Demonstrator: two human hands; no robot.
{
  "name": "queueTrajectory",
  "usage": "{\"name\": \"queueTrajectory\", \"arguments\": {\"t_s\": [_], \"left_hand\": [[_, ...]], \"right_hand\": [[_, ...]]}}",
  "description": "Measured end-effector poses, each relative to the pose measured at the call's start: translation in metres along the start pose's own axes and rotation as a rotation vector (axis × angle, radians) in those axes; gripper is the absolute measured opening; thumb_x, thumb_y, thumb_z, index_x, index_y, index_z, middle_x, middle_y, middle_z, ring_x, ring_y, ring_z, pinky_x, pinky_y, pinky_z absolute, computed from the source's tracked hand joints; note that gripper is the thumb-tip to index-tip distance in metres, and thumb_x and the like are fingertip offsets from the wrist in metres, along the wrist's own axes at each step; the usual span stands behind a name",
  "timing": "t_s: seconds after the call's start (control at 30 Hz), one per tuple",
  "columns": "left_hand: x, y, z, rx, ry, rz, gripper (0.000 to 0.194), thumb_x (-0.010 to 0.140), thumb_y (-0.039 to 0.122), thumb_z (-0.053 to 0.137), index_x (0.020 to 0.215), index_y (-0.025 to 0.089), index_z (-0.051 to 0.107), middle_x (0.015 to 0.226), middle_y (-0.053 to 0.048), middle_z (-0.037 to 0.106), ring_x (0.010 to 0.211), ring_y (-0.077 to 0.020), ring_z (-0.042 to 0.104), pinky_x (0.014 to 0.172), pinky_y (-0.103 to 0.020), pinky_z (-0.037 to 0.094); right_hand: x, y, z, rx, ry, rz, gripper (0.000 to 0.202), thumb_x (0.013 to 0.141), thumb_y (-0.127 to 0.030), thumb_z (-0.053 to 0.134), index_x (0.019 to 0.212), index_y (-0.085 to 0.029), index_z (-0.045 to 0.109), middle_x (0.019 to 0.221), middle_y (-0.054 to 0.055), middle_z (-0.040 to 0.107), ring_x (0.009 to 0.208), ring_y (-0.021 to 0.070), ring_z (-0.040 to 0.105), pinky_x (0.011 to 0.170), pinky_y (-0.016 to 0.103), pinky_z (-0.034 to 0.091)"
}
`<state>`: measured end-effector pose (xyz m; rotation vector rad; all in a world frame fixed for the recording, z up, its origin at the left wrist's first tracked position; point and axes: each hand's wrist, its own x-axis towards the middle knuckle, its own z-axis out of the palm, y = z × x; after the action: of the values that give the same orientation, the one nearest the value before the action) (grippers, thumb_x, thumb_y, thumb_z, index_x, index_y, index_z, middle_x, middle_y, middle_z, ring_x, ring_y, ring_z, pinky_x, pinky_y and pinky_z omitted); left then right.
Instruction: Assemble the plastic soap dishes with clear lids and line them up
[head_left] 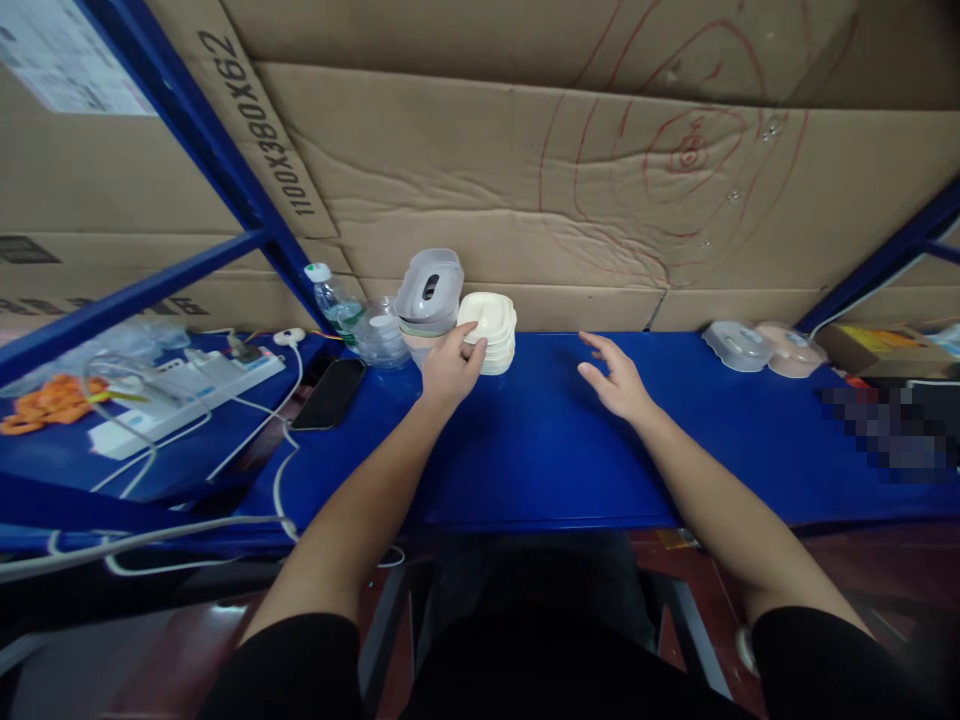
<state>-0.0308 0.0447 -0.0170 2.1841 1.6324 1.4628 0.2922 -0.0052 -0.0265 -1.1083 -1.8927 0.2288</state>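
Observation:
My left hand (448, 372) is at the near left corner of a stack of cream square lids (491, 315). Its index finger lies over the top lid and its thumb is at the edge, so the corner appears pinched; the other fingers are mostly hidden. Left of the lids, a stack of tubs (425, 345) is topped by grey translucent lids (431, 285) with a dark oval in the middle. Clear round containers (382, 335) are beside them. My right hand (616, 380) hovers over the blue table (540, 450), fingers apart, holding nothing.
A water bottle (334, 300) and a black phone (330, 393) are at the left, near a white power strip (187, 400) with trailing cables. Two lidded containers (739, 345) sit at the far right by a cardboard box (889, 350). Cardboard sheets (465, 150) wall the back.

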Motion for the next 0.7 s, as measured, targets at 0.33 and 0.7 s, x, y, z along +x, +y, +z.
{"name": "queueTrajectory", "arguments": {"t_s": [0.33, 0.7], "left_hand": [[-0.009, 0.000, 0.003, 0.023, -0.090, 0.376, 0.036, 0.100, 0.044, 0.057, 0.110, 0.019, 0.080, 0.068, -0.003, 0.075, 0.061, -0.0170, 0.069, 0.063, -0.027, 0.050], [-0.012, 0.006, 0.009, 0.041, -0.155, 0.485, 0.033, 0.101, 0.043, 0.058, 0.099, 0.023, 0.085, 0.080, -0.006, 0.082, 0.073, -0.0194, 0.077, 0.065, -0.028, 0.054]], "right_hand": [[0.012, 0.102, -0.102, -0.695, 0.334, 0.452, 0.072, 0.099, -0.062, 0.048, 0.148, -0.010, 0.057, 0.153, 0.026, 0.059, 0.148, 0.0417, 0.047, 0.121, 0.064, 0.034], [-0.037, 0.140, -0.146, -0.891, 0.371, 0.858, 0.069, 0.084, -0.056, 0.070, 0.137, -0.012, 0.061, 0.155, 0.034, 0.051, 0.151, 0.0507, 0.034, 0.116, 0.077, 0.023]]}}
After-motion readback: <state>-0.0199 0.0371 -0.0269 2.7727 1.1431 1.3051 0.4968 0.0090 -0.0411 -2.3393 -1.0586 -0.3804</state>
